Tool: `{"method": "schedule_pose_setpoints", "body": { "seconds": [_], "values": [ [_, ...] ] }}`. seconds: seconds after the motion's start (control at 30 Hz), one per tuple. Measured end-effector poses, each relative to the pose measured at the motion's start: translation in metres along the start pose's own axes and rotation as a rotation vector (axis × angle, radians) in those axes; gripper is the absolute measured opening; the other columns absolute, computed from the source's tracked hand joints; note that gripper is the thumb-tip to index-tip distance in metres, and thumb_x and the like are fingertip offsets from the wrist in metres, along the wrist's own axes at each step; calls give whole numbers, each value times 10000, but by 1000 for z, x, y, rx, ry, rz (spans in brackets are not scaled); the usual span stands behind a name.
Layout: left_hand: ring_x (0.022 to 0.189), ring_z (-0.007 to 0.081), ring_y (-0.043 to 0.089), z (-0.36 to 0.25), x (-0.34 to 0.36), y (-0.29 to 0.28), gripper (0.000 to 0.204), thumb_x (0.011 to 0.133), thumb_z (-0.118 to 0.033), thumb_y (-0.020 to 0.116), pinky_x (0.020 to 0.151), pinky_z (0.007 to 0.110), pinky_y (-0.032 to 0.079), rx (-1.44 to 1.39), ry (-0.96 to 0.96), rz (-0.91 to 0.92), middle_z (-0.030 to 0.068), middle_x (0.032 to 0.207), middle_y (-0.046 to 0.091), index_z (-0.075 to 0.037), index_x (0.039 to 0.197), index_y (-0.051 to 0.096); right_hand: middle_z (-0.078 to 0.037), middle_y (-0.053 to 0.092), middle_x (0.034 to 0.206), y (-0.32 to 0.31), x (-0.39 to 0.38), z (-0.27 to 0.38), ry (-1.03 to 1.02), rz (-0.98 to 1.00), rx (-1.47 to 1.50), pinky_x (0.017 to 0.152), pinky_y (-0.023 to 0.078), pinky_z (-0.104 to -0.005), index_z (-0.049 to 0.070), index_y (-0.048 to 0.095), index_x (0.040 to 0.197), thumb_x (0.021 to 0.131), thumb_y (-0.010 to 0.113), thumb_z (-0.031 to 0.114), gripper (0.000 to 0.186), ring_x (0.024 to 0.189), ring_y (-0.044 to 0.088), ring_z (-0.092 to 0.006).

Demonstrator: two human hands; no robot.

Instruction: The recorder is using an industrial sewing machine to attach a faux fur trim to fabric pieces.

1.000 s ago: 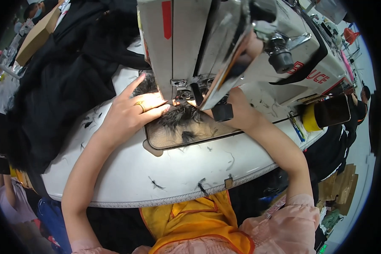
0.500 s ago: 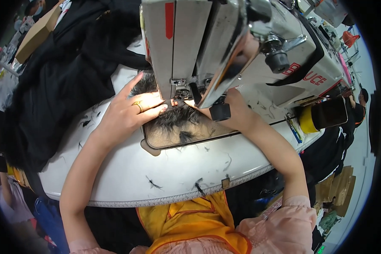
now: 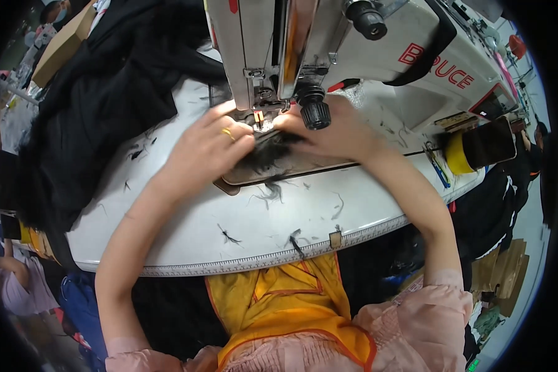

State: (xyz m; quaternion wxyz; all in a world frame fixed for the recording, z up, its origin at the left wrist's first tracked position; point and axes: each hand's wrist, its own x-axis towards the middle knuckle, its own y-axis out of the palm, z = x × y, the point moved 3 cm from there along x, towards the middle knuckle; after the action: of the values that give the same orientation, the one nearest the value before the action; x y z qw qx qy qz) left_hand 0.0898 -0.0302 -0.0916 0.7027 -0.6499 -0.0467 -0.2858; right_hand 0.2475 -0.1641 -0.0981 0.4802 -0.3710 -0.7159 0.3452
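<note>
At the white sewing machine (image 3: 237, 49), my left hand (image 3: 211, 142) rests beside the lit needle area (image 3: 261, 121), fingers bent but apart over a dark furry piece (image 3: 263, 155). My right hand (image 3: 325, 133), blurred, reaches in from the other side, its fingertips near the presser foot and partly behind a black knob (image 3: 316, 113); whether it grips the piece is unclear. The fur lies over a metal-edged plate, partly hidden by both hands, with loose dark tufts (image 3: 270, 189) scattered toward the front.
Black cloth (image 3: 99, 124) covers the table's left side, near a cardboard piece (image 3: 62, 43). A yellow-and-black holder (image 3: 457, 155) and small tools (image 3: 439, 167) sit at right. The table's ruler edge (image 3: 279, 265) curves along the front. Another person (image 3: 25, 285) is at far left.
The view has shifted, putting the table higher in the picture. My left hand's fingers have drawn in toward the needle and bent more, covering the fur. Both hands are now motion-blurred.
</note>
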Motion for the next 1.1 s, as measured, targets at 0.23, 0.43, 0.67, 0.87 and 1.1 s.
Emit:
{"method": "schedule_pose_setpoints", "body": {
  "seconds": [0.23, 0.43, 0.67, 0.87, 1.1],
  "values": [
    [933, 110, 588, 28, -19, -2, 176, 714, -85, 576, 1083, 420, 356, 18, 120, -68, -20, 958, 624, -75, 885, 615, 75, 594, 1010, -3, -2, 19, -178, -71, -1, 585, 499, -239, 214, 618, 1072, 741, 600, 155, 337, 743, 599, -110],
    [1023, 201, 587, 2, -9, -10, 153, 720, -96, 567, 946, 418, 457, -110, 98, 75, 43, 1090, 610, -61, 868, 583, 75, 602, 1101, -5, -10, 21, -215, -60, 5, 633, 472, -209, 195, 630, 1000, 719, 601, 155, 286, 732, 565, -58],
    [920, 199, 552, -2, 1, 1, 310, 654, -41, 576, 998, 376, 380, -180, -138, -20, 26, 922, 579, -62, 963, 584, 33, 610, 1003, 7, -6, 14, 20, 59, 304, 671, 515, -279, 179, 625, 1019, 722, 614, 149, 298, 802, 618, -162],
    [909, 184, 566, 4, 5, -2, 274, 667, -52, 584, 934, 378, 395, -282, -141, 88, 17, 917, 604, -69, 936, 632, 26, 574, 893, -10, -1, 2, -11, 160, 296, 644, 508, -291, 182, 613, 1031, 690, 622, 115, 348, 755, 604, -181],
    [993, 129, 603, -5, -6, -1, 297, 719, -112, 567, 1029, 381, 391, -18, 13, 27, -9, 1041, 648, -122, 995, 674, 40, 609, 937, -5, -14, 17, -163, 10, 67, 605, 507, -266, 238, 608, 1139, 726, 617, 135, 425, 723, 603, -139]
  ]
}}
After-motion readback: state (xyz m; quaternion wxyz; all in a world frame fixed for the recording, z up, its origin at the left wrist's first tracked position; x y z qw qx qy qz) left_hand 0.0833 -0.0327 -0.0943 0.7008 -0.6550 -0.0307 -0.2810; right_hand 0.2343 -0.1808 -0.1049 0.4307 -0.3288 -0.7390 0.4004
